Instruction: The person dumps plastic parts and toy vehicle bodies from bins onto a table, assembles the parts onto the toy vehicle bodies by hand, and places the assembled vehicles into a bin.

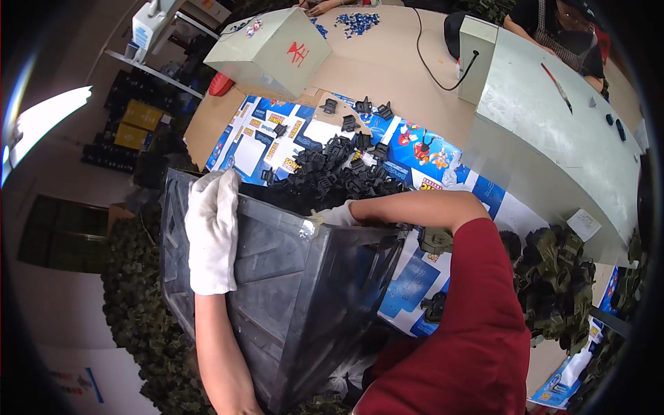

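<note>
The one black crate (pixel 266 277) was directly under the person's left hand (pixel 213 232), which lay over its rim in a white glove. The fingers of this hand were bent and had hold of the edge. The right hand (pixel 337 216), gloved also, was at the near corner of the same crate, partly hidden behind the rim; I could not tell how far it was open, or whether it held something.

Just beyond the crate and the right hand, the black plastic parts (pixel 332 166) lay in one heap, too many and too tangled for me to count. Apart from the heap I counted four loose ones (pixel 349 123) toward its far side and one more (pixel 279 130) on the left. They were on printed sheets (pixel 408 283), blue and white, spread over the table (pixel 387 62).

Near the right elbow I saw one pile of green parts (pixel 553 277) and two pale metal housings, one at left (pixel 270 55) and one at right (pixel 546 117). On the right one lay one brush with a red handle (pixel 555 84). Farther away there were two heaps of small blue pieces (pixel 357 25).
</note>
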Demonstrator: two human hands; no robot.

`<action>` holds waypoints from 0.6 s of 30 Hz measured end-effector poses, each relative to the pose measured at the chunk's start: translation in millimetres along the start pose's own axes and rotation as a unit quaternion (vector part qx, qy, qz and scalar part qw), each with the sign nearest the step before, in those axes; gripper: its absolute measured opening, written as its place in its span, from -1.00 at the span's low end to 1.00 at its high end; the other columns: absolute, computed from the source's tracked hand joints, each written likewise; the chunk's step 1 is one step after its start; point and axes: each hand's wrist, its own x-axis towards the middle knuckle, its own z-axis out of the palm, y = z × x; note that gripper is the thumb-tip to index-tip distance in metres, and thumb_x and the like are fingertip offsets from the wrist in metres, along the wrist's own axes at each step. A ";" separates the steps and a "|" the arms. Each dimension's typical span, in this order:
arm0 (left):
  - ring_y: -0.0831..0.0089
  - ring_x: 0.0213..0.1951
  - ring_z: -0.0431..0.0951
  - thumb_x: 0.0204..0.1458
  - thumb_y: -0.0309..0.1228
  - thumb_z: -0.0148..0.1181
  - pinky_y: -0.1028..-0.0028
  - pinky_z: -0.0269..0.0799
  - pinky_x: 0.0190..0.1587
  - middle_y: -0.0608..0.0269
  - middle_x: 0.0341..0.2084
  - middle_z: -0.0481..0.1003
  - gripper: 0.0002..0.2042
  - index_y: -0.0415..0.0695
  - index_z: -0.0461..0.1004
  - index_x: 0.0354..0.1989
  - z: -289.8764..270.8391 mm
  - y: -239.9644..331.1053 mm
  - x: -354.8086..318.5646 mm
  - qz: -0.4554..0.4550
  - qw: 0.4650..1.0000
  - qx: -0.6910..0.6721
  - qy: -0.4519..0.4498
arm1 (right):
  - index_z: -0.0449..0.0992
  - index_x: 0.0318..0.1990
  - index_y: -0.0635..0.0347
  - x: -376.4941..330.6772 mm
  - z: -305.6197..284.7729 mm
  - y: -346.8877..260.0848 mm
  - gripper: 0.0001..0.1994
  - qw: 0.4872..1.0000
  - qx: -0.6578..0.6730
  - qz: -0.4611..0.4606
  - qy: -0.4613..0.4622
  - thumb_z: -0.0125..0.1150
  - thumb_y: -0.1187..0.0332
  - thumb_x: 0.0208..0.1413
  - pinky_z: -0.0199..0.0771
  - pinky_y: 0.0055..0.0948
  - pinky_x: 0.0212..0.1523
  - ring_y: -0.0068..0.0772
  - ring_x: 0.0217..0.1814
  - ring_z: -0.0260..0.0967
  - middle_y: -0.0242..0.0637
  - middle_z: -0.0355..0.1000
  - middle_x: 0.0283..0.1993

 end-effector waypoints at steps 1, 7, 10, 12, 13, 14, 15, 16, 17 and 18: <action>0.35 -0.16 0.52 0.25 -0.35 0.10 0.46 0.39 -0.04 0.11 -0.20 0.52 -0.77 -0.30 0.53 -0.15 -0.1 3.2 1.5 0.004 1.000 0.001 -0.006 | 0.50 0.10 0.11 9.5 0.2 8.4 -0.47 1.000 -0.002 -0.027 -0.003 0.29 0.11 -0.07 0.29 -0.13 0.22 -0.03 0.21 0.33 -0.10 0.39 0.17; 0.28 -0.09 0.50 0.26 -0.29 0.10 0.41 0.37 0.01 0.08 -0.16 0.51 -0.73 -0.29 0.54 -0.13 1.2 -8.3 9.6 -0.018 1.000 0.012 -0.012 | 0.44 0.21 -0.01 -2.2 -54.2 40.3 -0.29 0.975 -0.168 0.001 -0.142 0.43 -0.01 -0.16 0.33 -0.18 0.23 -0.21 0.37 0.19 -0.32 0.31 0.30; 0.04 -0.02 0.49 0.23 -0.18 0.12 0.27 0.38 0.05 -0.06 -0.08 0.50 -0.65 -0.26 0.54 -0.10 10.0 -2.7 17.0 -0.015 0.998 0.067 -0.002 | 0.62 -0.04 0.05 -14.4 -122.6 11.4 -0.59 0.923 -0.226 0.272 -0.155 0.35 0.16 -0.08 0.55 -0.22 -0.05 -0.14 -0.05 0.55 -0.20 0.59 -0.09; 0.12 -0.04 0.51 0.22 -0.21 0.13 0.33 0.38 0.04 -0.08 0.00 0.46 -0.63 -0.32 0.50 -0.05 10.7 12.8 16.2 -0.027 0.999 0.045 -0.011 | 0.63 -0.13 0.19 -43.7 -152.1 9.8 -0.60 0.966 0.074 0.220 0.117 0.16 0.06 0.07 0.56 -0.30 -0.13 -0.20 -0.11 0.56 -0.11 0.59 -0.14; 0.15 -0.05 0.51 0.21 -0.22 0.14 0.36 0.37 0.04 -0.10 0.03 0.45 -0.62 -0.36 0.48 -0.04 7.2 21.8 16.7 -0.042 0.999 0.033 -0.006 | 0.57 -0.05 0.26 -53.6 -157.5 8.5 -0.47 0.897 0.379 0.164 0.159 0.06 -0.08 0.15 0.53 -0.35 -0.10 -0.24 -0.05 0.53 -0.14 0.54 -0.01; 0.30 -0.06 0.50 0.19 -0.25 0.18 0.42 0.36 0.05 -0.02 0.07 0.44 -0.58 -0.40 0.44 0.01 -9.8 4.0 10.6 -0.038 0.999 -0.006 0.004 | 0.47 0.07 0.33 -66.3 -182.1 -45.6 -0.35 0.788 0.588 0.125 0.132 0.04 -0.17 0.19 0.50 -0.40 -0.05 -0.36 0.00 0.49 -0.19 0.51 0.01; 0.30 -0.06 0.50 0.19 -0.25 0.18 0.42 0.36 0.05 -0.02 0.07 0.44 -0.58 -0.40 0.44 0.01 -21.7 -4.2 3.1 -0.039 0.999 -0.005 0.020 | 0.40 0.12 0.40 -83.4 -194.4 -70.9 -0.39 0.726 0.686 0.024 0.041 0.10 -0.05 0.22 0.46 -0.37 0.05 -0.36 0.09 0.45 -0.17 0.46 0.07; 0.35 -0.06 0.49 0.18 -0.26 0.19 0.43 0.35 0.07 0.03 0.06 0.44 -0.58 -0.39 0.42 0.04 -27.8 -17.4 0.0 -0.098 0.987 -0.127 0.020 | 0.26 0.26 0.34 -77.0 -198.3 -94.0 -0.32 0.813 0.581 0.018 0.035 0.13 -0.06 0.19 0.43 -0.40 0.09 -0.37 0.17 0.38 -0.13 0.38 0.19; 0.40 -0.06 0.47 0.17 -0.27 0.21 0.45 0.35 0.08 0.08 0.05 0.45 -0.57 -0.38 0.41 0.06 -34.9 -27.9 -6.2 -0.154 0.956 -0.249 0.022 | 0.11 0.39 0.29 -64.7 -199.1 -112.8 -0.21 0.885 0.465 0.009 0.028 0.16 -0.06 0.16 0.40 -0.43 0.13 -0.39 0.25 0.32 -0.09 0.29 0.30; 0.45 0.04 0.44 0.17 -0.30 0.22 0.46 0.33 0.12 0.15 0.08 0.42 -0.57 -0.36 0.38 0.11 -44.5 -27.2 -17.6 -0.186 0.947 -0.260 0.013 | 0.08 0.41 0.28 -49.7 -195.8 -121.4 -0.19 0.923 0.380 -0.051 -0.008 0.21 -0.01 0.14 0.26 -0.41 0.24 -0.35 0.34 0.20 -0.07 0.20 0.37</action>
